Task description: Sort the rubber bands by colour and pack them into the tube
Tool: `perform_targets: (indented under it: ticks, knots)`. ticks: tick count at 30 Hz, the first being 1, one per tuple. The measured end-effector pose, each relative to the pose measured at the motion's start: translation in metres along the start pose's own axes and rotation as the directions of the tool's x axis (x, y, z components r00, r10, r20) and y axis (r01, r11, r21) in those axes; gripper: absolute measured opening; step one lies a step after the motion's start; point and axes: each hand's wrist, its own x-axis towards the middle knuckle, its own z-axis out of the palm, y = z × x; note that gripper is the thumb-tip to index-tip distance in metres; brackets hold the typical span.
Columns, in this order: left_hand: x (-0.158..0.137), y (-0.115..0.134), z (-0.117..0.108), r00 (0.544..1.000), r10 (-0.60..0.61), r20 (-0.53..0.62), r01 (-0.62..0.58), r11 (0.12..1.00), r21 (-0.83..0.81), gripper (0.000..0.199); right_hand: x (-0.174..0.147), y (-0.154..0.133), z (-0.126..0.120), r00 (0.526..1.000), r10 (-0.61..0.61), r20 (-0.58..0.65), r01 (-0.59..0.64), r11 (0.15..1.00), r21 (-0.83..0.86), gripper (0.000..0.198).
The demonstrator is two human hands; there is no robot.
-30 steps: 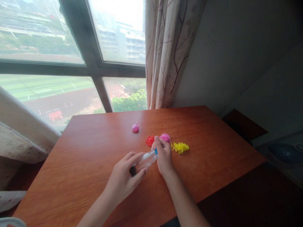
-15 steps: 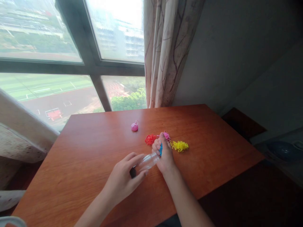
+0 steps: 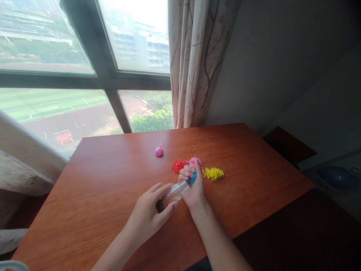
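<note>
My left hand (image 3: 153, 207) is wrapped round a small clear plastic bottle (image 3: 175, 192), which lies tilted with its mouth toward my right hand (image 3: 194, 186). In the curled fingers of my right hand is a clump of blue rubber bands (image 3: 192, 178), right at the bottle's mouth. Just beyond that hand lie a pile of red rubber bands (image 3: 178, 166) and a pile of pink rubber bands (image 3: 195, 161), the pink one partly hidden by the thumb. To its right is a pile of yellow rubber bands (image 3: 213, 173). A pink cap with a loop (image 3: 159, 150) sits farther back.
The brown wooden table (image 3: 113, 180) stands against a window (image 3: 141, 109) with a patterned curtain (image 3: 191, 67). At the bottom left corner a pale round rim (image 3: 14, 265) shows in part. A dark surface (image 3: 282, 233) lies at the lower right.
My right hand has opened its grip a little, so more of the blue rubber bands shows. The bottle stays in my left hand, and the view has shifted slightly.
</note>
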Motion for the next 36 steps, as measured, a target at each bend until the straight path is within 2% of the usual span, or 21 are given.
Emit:
perform_targets:
  ticks: [6,11,24,29,36]
  knots:
    - [-0.0002,0.0007,-0.0011,1.0,-0.021,-0.011,0.021,1.0,-0.005,0.026,-0.001,0.0033,0.0034,0.997,0.016,-0.078,-0.01,0.997,0.08,0.047]
    - [0.0014,0.0,-0.0008,1.0,-0.022,-0.015,0.021,0.999,-0.028,0.026,-0.0004,0.0049,0.0031,0.998,-0.015,-0.054,0.019,0.997,0.074,0.034]
    - [0.0012,-0.0002,-0.0006,0.999,-0.036,-0.001,0.036,0.995,-0.095,0.026,-0.003,0.0003,0.0011,0.997,-0.059,0.056,0.053,0.993,0.104,0.036]
    - [0.0002,-0.0026,-0.0029,0.999,-0.011,0.048,0.014,0.997,-0.077,0.023,-0.0028,0.0008,0.0005,0.999,-0.025,0.047,0.018,0.991,0.129,0.035]
    - [-0.0007,-0.006,-0.0051,0.996,0.01,0.094,-0.003,0.997,-0.082,0.025,-0.0026,0.0027,0.0047,0.996,-0.058,0.068,0.053,0.995,0.085,0.038]
